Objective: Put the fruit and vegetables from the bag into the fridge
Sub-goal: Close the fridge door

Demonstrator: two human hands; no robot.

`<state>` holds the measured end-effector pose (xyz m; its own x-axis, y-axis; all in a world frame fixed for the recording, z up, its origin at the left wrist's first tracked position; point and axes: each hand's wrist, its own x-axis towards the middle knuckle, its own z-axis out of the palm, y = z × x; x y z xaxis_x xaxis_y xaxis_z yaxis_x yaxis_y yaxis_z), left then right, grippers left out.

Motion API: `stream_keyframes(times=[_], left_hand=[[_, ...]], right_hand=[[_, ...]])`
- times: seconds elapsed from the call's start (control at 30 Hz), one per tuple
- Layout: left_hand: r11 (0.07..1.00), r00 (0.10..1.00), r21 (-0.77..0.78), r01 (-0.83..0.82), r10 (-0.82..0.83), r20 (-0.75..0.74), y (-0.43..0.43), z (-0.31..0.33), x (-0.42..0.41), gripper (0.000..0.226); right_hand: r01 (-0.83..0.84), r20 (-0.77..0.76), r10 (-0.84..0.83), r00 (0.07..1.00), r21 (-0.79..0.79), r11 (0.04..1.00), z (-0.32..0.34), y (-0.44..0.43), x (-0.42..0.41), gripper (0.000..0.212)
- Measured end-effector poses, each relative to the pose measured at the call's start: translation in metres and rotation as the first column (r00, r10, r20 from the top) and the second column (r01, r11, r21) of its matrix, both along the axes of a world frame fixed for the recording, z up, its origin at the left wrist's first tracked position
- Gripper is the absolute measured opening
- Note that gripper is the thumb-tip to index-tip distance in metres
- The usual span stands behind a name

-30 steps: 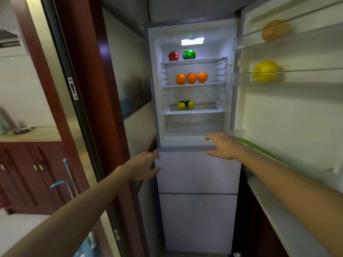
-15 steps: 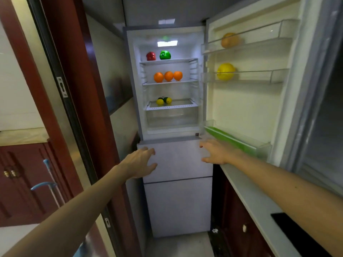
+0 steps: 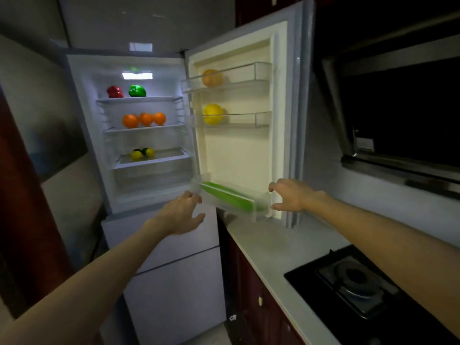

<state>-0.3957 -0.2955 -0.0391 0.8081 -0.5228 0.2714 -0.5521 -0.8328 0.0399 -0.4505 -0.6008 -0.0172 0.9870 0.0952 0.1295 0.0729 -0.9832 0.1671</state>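
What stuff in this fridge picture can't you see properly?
- Head view: the bag is outside the frame, so it cannot be seen at all.
- Head view: the dark thing between the two lemons is too small to name.
- Head view: the bottom drawer has a cloudy front that hides its inside.
- Head view: the long green vegetable has its far end blurred behind the door bin.

Nothing legible appeared anywhere: no word, brand, number or sign could be read. A pale label (image 3: 365, 143) sat on the dark range hood (image 3: 403, 103) near its lower left corner, but its print was too small and blurred to make out. A small white mark (image 3: 232, 318) low on the cabinet front (image 3: 251, 290) was equally unreadable.
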Motion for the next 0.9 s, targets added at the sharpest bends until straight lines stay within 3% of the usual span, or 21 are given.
stream_keyframes(times=[0.33, 0.47, 0.9], left_hand=[[0.984, 0.986, 0.055, 0.169, -0.168, -0.010, -0.103, 0.005, 0.005, 0.051], [0.978, 0.981, 0.084, 0.192, -0.193, 0.000, -0.133, 0.013, 0.014, 0.051], [0.966, 0.966, 0.049, 0.254, -0.256, 0.033, -0.222, 0.036, 0.041, 0.053]], right_hand=[[0.155, 0.000, -0.156, 0.988, 0.109, 0.982, 0.011, -0.092, -0.047, 0.051], [0.220, 0.027, -0.223, 0.974, 0.082, 0.972, 0.012, -0.117, -0.052, 0.057], [0.298, -0.014, -0.298, 0.954, 0.093, 0.950, 0.006, -0.187, -0.019, 0.062]])
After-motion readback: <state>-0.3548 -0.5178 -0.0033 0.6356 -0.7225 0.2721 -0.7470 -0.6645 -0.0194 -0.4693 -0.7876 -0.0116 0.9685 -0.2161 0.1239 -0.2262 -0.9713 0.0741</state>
